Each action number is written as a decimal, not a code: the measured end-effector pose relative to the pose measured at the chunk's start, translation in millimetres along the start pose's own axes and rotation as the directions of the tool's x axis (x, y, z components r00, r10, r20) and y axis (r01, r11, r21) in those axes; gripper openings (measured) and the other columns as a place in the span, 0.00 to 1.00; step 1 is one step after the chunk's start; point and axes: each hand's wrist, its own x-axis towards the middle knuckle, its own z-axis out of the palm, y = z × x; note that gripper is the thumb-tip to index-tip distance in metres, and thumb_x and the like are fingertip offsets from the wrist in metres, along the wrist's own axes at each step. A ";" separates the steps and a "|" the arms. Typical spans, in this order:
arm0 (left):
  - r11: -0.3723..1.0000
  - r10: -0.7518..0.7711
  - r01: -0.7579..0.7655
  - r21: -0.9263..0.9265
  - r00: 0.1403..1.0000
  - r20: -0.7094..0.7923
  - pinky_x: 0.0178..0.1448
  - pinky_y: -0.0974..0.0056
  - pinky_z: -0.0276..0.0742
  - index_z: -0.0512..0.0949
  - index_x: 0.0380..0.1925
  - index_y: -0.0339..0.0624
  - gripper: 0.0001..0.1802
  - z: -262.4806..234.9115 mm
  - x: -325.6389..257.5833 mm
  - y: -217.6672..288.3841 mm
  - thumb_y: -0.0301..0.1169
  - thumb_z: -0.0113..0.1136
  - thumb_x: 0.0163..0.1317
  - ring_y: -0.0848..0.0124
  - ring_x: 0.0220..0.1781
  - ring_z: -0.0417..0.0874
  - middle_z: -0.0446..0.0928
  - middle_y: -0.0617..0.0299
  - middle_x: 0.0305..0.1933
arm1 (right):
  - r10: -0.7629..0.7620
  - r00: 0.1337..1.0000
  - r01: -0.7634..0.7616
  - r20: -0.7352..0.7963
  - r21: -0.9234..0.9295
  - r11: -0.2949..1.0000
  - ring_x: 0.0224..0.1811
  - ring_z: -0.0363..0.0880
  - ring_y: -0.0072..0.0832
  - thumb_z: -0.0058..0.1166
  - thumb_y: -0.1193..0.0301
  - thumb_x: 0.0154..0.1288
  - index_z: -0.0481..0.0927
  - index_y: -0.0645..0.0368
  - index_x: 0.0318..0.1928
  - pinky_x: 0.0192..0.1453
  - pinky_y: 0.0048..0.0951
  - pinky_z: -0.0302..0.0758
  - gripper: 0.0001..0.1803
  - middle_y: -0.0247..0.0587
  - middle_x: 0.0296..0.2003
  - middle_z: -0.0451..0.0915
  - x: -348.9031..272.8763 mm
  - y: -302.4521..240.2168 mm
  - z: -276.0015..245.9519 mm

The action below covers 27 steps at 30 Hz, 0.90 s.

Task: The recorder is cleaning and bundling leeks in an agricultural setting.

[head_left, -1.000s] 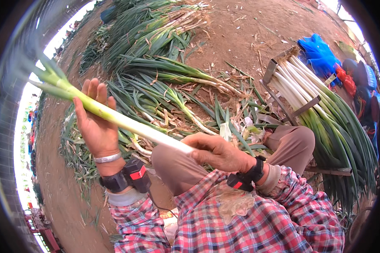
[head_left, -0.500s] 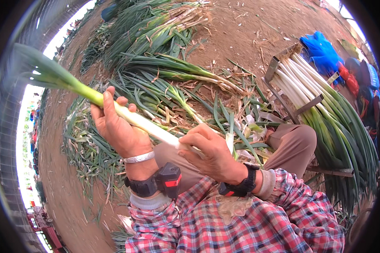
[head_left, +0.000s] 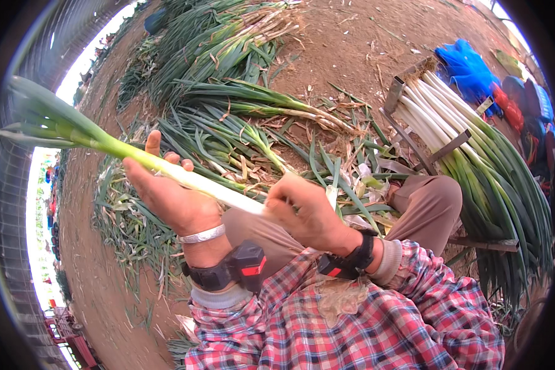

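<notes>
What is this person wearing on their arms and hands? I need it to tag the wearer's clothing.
Both hands are bare, without gloves. The left hand has a silver bangle at the wrist, then a black strap with a black-and-red device. The right hand has a similar black strap and device. The sleeves are red, white and blue plaid over pale knit cuffs.

Leek piles (head_left: 228,37), racked leeks (head_left: 468,148), blue bag (head_left: 465,65)
</notes>
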 end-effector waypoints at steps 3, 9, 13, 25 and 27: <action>0.996 -0.015 0.020 -0.092 0.999 0.048 0.26 0.73 0.68 0.65 0.55 0.49 0.22 -25.1 18.1 -0.4 0.51 0.34 0.74 0.78 0.31 0.67 0.77 0.61 0.46 | 0.222 0.968 -0.206 -0.113 0.143 0.968 0.33 0.73 0.23 0.52 0.72 0.65 0.74 0.62 0.33 0.40 0.26 0.72 0.06 0.38 0.30 0.76 -8.0 29.6 -24.9; 0.986 0.016 0.011 -0.168 0.988 0.157 0.25 0.70 0.69 0.66 0.54 0.51 0.23 -75.7 74.9 3.3 0.51 0.26 0.75 0.73 0.29 0.70 0.76 0.58 0.45 | 0.705 0.621 -0.333 -0.341 0.700 0.632 0.29 0.76 0.21 0.47 0.73 0.69 0.74 0.60 0.36 0.37 0.24 0.74 0.05 0.34 0.29 0.78 -53.2 117.8 -105.9; 0.970 0.044 0.002 -0.244 0.982 0.183 0.24 0.67 0.68 0.67 0.46 0.46 0.25 -109.4 110.7 19.4 0.51 0.25 0.75 0.71 0.28 0.69 0.76 0.56 0.40 | 0.577 0.808 -0.454 -0.119 0.498 0.739 0.29 0.77 0.21 0.50 0.74 0.67 0.74 0.62 0.40 0.34 0.25 0.76 0.05 0.37 0.36 0.79 -42.9 76.7 -101.5; 0.765 -0.336 0.462 -0.449 0.880 0.335 0.19 0.71 0.60 0.65 0.28 0.39 0.26 -178.1 178.8 44.5 0.51 0.33 0.73 0.76 0.17 0.60 0.58 0.66 0.19 | 0.306 0.583 -0.473 0.753 0.008 0.881 0.32 0.76 0.36 0.46 0.57 0.71 0.75 0.60 0.48 0.37 0.35 0.71 0.19 0.44 0.27 0.74 -32.1 2.8 -56.6; 0.849 -0.351 0.412 -0.331 0.908 0.230 0.18 0.70 0.61 0.65 0.27 0.40 0.25 -191.1 185.0 33.6 0.50 0.35 0.72 0.76 0.16 0.60 0.59 0.66 0.19 | 0.174 0.678 -0.210 0.714 -0.039 0.977 0.29 0.75 0.48 0.44 0.61 0.72 0.73 0.59 0.38 0.33 0.42 0.71 0.14 0.52 0.26 0.73 -44.4 -15.6 -58.3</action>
